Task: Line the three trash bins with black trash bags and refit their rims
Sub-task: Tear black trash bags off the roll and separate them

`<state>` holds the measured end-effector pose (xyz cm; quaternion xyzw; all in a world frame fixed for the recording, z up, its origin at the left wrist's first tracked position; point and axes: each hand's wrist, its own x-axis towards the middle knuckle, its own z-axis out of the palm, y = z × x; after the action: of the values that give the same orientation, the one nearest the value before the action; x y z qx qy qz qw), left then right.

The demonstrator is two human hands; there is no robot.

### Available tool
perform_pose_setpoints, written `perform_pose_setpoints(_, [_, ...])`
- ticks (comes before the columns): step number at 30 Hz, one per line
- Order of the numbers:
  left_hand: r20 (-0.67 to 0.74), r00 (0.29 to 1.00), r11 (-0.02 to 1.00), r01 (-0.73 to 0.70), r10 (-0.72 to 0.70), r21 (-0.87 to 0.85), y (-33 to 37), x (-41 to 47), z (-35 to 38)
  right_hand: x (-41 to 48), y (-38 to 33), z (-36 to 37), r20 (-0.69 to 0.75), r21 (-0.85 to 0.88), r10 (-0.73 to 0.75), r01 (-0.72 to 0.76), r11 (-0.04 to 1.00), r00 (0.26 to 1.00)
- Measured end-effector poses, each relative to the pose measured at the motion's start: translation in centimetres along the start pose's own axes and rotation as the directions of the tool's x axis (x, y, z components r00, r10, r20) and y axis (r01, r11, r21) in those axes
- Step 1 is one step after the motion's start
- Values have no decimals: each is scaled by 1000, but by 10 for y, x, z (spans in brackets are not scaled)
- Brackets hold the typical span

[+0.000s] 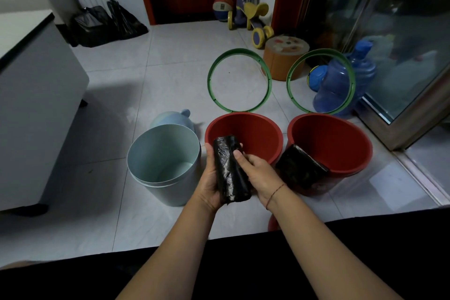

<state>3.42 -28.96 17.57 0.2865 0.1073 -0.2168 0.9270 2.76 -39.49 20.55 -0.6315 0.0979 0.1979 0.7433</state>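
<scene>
Three unlined bins stand on the floor: a pale blue bin [163,165] at left, a red bin [255,133] in the middle, a second red bin [333,143] at right. Two green rims [211,73] [291,73] lie on the tiles behind the red bins. A pale blue rim or lid [171,117] lies behind the blue bin. My left hand [209,178] holds a black trash bag roll [230,169] in front of the middle bin. My right hand [258,173] grips the roll's side, thumb on top. A second folded black bag [300,168] rests against the right bin.
A white cabinet [36,105] stands at left. Filled black bags [104,24] sit by the far wall. A toy scooter [248,12], an orange stool [282,61], a blue water jug [341,80] and a glass door frame [401,117] crowd the right side.
</scene>
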Motion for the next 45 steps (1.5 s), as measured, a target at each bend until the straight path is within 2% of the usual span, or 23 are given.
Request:
perform_pose_setpoints(5, [-8,998,998,58,-57,38,2,3,-4,3,1,-4,-43,95,-53,57,994,998])
perform_pose_setpoints(8, [8,997,997,73,-74,25,3,4,-4,5,1,-6,-56,78,-91,95,992,994])
perform_pose_setpoints(12, [57,995,994,89,-86,-56,2,-3,1,5,-1,-8,-119,24,-179,183,983,977])
perform_pose_setpoints(20, [154,988,969,38,0,-243,-9,-12,-12,11,-19,-16,-191,87,-312,333,939,931])
perform_pose_setpoints(23, [206,976,950,-8,76,-312,-7,-19,-14,14,-21,-21,-191,92,-343,364,927,920])
perform_pose_setpoints(30, [108,963,941,-210,245,-265,9,-25,-26,25,-30,-47,-248,163,-336,382,910,908])
perform_pose_setpoints(32, [57,956,938,-270,288,-219,15,-26,-31,31,-37,-58,-296,148,-317,371,917,901])
perform_pose_setpoints(34, [82,953,937,-268,292,-223,19,-27,-32,40,-45,-69,-380,152,-305,384,911,873])
perform_pose_setpoints(36, [77,953,931,-267,294,-249,19,-27,-28,45,-50,-76,-437,255,-262,397,882,860])
perform_pose_setpoints(39, [78,951,918,-266,301,-296,17,-27,-21,44,-45,-74,-319,433,-155,289,853,935])
perform_pose_setpoints(42, [87,956,920,-241,280,-309,17,-25,-18,31,-21,-58,-122,355,51,-4,935,991])
perform_pose_setpoints(45, [43,980,951,-179,196,-252,17,-19,-20,14,9,-36,98,326,190,-212,921,977])
